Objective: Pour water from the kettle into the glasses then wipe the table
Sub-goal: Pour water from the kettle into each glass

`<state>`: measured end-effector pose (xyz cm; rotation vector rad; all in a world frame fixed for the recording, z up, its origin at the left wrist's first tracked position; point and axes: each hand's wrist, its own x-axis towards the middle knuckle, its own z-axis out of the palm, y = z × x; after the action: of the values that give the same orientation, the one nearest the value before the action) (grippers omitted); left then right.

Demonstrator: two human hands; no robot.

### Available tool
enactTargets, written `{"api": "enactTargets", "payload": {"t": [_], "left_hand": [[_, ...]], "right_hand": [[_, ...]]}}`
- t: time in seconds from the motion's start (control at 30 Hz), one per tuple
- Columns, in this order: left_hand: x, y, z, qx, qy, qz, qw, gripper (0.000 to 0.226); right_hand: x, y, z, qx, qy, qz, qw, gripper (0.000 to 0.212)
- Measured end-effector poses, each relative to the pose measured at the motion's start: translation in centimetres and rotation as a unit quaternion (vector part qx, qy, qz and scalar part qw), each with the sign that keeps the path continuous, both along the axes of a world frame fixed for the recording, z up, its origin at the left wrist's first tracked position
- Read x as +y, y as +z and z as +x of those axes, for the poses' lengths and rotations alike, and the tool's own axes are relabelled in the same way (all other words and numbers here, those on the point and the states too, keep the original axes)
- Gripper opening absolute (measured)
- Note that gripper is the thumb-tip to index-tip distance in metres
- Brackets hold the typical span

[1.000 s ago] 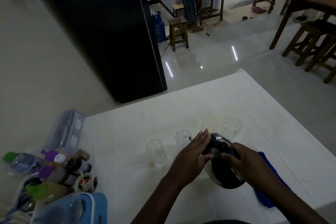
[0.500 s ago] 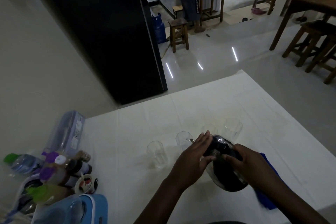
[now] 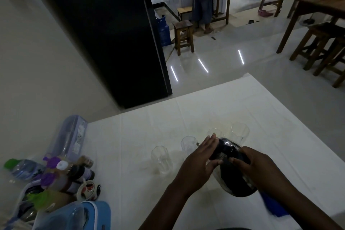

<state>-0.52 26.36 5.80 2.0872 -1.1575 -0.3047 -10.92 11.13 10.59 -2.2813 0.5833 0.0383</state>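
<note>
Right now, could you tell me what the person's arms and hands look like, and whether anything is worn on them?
Both forearms are bare as far as the frame shows: no sleeves or gloves. The left hand and right hand show no ring, watch or bracelet that I can make out in this dim light.

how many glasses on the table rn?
4, in a row on the white table: leftmost glass, second glass, third glass partly hidden behind the left hand and kettle, and right glass. More could be hidden behind the hands.
</note>
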Motion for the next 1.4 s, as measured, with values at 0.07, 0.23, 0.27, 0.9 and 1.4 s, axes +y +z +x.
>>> {"api": "enactTargets", "payload": {"t": [0.07, 0.23, 0.27, 0.9, 1.4], "left_hand": [[0.0, 0.1, 0.0, 0.002, 0.0, 0.0, 1.0, 0.061], [0.0, 0.1, 0.0, 0.007, 0.001, 0.0, 1.0, 0.061], [0.0, 0.1, 0.0, 0.009, 0.002, 0.0, 1.0, 0.061], [0.1, -0.2, -0.2, 0.014, 0.002, -0.005, 1.0, 0.061], [-0.5, 0.5, -1.2, -0.042, -0.02, 0.015, 0.999, 0.059]], "right_hand": [[0.0, 0.1, 0.0, 0.003, 0.001, 0.0, 1.0, 0.009], [0.0, 0.0, 0.2, 0.014, -0.004, 0.001, 1.0, 0.023], [0.0, 0.0, 0.2, 0.018, -0.004, 0.001, 1.0, 0.025], [-0.1, -0.7, 0.0, 0.013, 0.004, 0.02, 1.0, 0.01], [0.4, -1.6, -2.2, -0.042, -0.042, 0.099, 0.993, 0.019]]}}
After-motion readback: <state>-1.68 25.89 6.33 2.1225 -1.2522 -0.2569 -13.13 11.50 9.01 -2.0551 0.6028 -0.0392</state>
